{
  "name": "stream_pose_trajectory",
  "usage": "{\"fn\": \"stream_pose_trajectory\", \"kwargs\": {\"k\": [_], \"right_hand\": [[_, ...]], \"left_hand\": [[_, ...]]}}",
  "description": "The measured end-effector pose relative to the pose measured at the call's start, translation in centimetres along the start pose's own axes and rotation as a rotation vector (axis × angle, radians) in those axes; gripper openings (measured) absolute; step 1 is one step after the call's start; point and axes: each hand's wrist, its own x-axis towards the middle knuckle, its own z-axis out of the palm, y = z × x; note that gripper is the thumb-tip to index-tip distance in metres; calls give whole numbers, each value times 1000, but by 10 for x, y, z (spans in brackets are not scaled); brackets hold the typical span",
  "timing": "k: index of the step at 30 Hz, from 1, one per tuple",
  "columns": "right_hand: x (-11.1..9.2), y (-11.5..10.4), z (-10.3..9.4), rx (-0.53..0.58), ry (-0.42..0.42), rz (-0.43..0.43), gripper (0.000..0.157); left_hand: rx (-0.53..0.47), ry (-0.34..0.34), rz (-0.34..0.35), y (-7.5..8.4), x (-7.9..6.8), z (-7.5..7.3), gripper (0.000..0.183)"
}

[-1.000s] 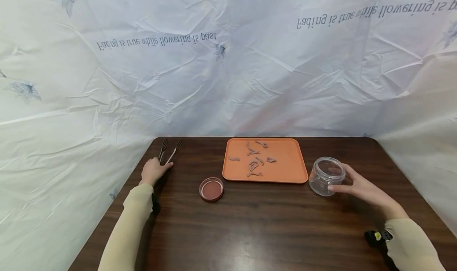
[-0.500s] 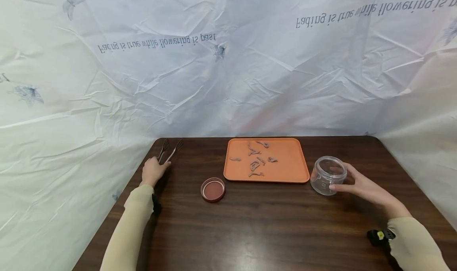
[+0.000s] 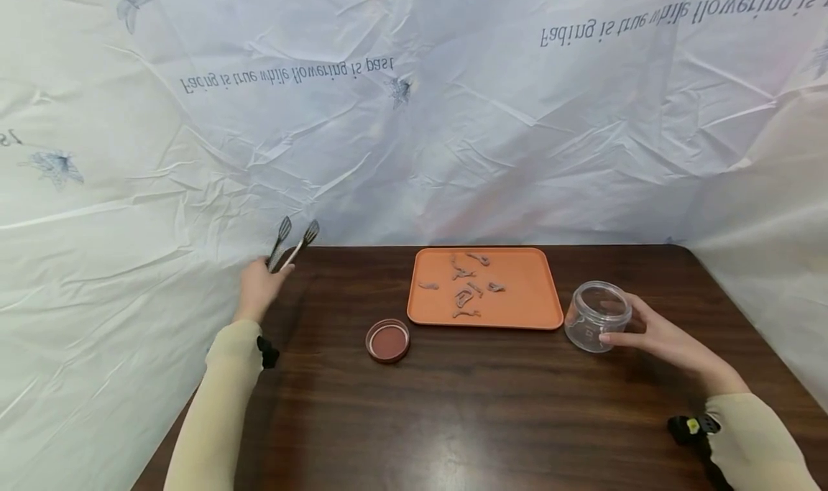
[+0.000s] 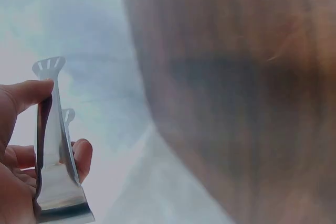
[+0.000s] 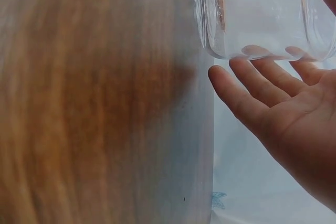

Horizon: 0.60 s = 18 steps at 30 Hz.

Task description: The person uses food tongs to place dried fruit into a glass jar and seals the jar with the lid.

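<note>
Tongs, head view: the left hand pinches metal tongs at the far left, above the table; their two slotted heads stand apart and point to the far side.
Jar, head view: a clear jar stands mouth up at the right, just beside the tray; the right hand grips it from the right, thumb on the near side.
Tray, head view: an orange tray lies at the far middle with small greyish pieces scattered mostly on its left part.
Lid, head view: a round red-brown lid lies near and left of the tray, apart from it.
Tongs, left wrist view: thumb on one arm, fingers around the other side.
Jar, right wrist view: long, slightly bent fingers touch the wall; the thumb lies opposite, partly cut off.
</note>
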Motion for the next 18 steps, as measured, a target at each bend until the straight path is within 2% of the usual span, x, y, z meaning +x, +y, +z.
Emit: {"fn": "stream_pose_trajectory", "kwargs": {"k": [7,15,18], "right_hand": [[1,0,0,6,2,9,100],[0,1,0,8,1,5,99],[0,1,1,3,1,4,99]], "left_hand": [[-6,39,64,19,7,-26,55],[-7,23,206,47,2,-25,46],[0,-1,253,61,1,-23,50]]}}
